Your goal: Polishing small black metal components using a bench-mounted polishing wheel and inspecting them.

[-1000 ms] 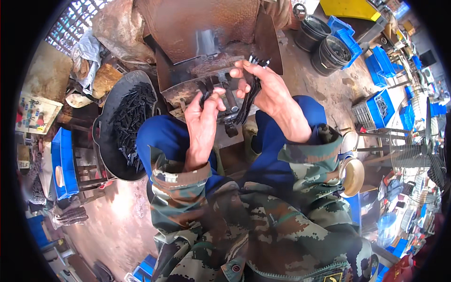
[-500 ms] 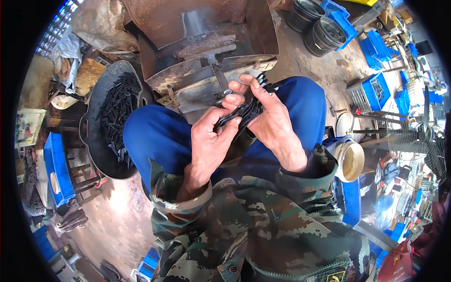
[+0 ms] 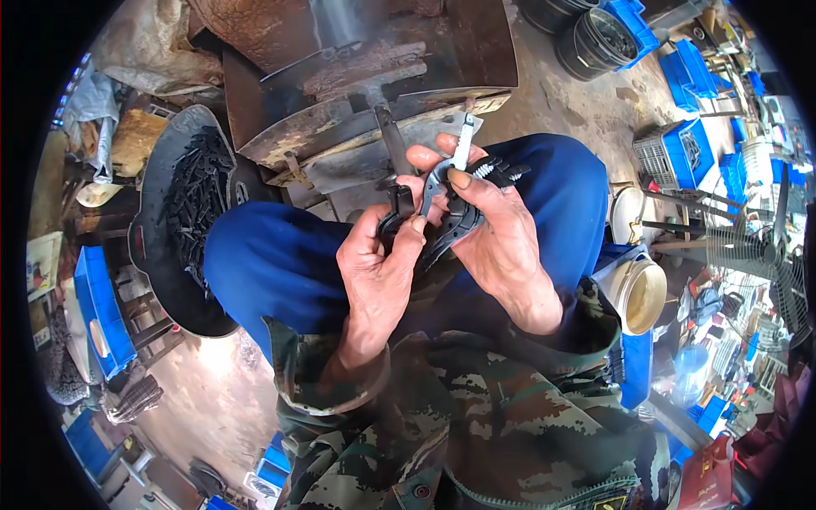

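Observation:
Between my knees, my left hand (image 3: 380,262) pinches the end of a dark curved metal piece (image 3: 401,204) between thumb and fingers. My right hand (image 3: 503,246) is closed round a bundle of similar black metal pieces (image 3: 463,219). From the top of this bundle sticks up a flat bright metal strip (image 3: 464,140), beside the right thumb. Next to it show ridged, spring-like bright ends (image 3: 484,170). The two hands are close together, and the palms hide part of the pieces; their exact kind cannot be made out.
On the left stands a large dark pan (image 3: 197,302) with many black metal strips (image 3: 200,195). A rusty metal trough (image 3: 297,136) with a post (image 3: 393,140) is before my knees. Black buckets (image 3: 595,47), blue crates (image 3: 688,153) and a fan (image 3: 769,255) stand on the right.
The bright strip now stands upright above my right hand, and the pieces between the hands are spread further apart. The left hand has shifted slightly down, and the view has moved a little.

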A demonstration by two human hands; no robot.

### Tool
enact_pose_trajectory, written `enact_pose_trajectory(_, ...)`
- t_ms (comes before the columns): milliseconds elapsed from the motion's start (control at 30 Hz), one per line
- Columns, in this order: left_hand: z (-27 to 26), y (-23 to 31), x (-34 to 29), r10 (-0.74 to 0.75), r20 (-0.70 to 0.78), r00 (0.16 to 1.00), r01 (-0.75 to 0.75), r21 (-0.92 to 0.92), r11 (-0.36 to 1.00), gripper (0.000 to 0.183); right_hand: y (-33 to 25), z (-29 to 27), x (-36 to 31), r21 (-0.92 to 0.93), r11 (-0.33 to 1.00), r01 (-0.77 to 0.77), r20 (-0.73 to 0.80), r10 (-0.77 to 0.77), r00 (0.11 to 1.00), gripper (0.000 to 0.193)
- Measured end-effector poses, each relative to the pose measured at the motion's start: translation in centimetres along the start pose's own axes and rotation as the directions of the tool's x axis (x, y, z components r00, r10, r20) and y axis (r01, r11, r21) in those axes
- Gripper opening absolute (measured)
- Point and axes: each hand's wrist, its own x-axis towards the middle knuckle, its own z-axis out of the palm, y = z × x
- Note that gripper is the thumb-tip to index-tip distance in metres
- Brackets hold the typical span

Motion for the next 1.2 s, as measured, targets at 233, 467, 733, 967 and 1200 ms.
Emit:
enact_pose_trajectory(233,0.5,-0.7,0.5,0.004,0.019,1.0,-0.004,0.009,1.0,0.012,-0.7,-0.3,0.1,-0.014,1.0,-0.01,-0.038,0.009,0.999,0.035)
enact_pose_trajectory(467,-0.5,0.3,1.1,-0.048,-0.046,0.998,0.05,0.045,0.998,0.014,0.1,-1.1,0.3,-0.02,0.996,0.082,-0.004,-0.082,0.997,0.036)
enact_pose_trajectory(733,-1.8,1.0,2.2,-0.068,-0.085,0.994,0.064,-0.044,0.997,0.009,0.1,-1.0,0.0,-0.114,0.99,0.079,-0.021,-0.082,0.996,0.036)
enact_pose_trajectory(967,-1.4,2.0,2.4,-0.186,-0.13,0.974,0.171,-0.12,0.978,0.007,0.1,-0.8,-0.2,-0.19,0.975,0.111,0.001,-0.113,0.994,0.037)
enact_pose_trajectory(1200,-1.8,2.2,2.6,-0.265,-0.097,0.959,0.249,-0.151,0.957,0.007,0.2,-1.0,-0.1,-0.201,0.971,0.131,0.004,-0.133,0.991,0.038)
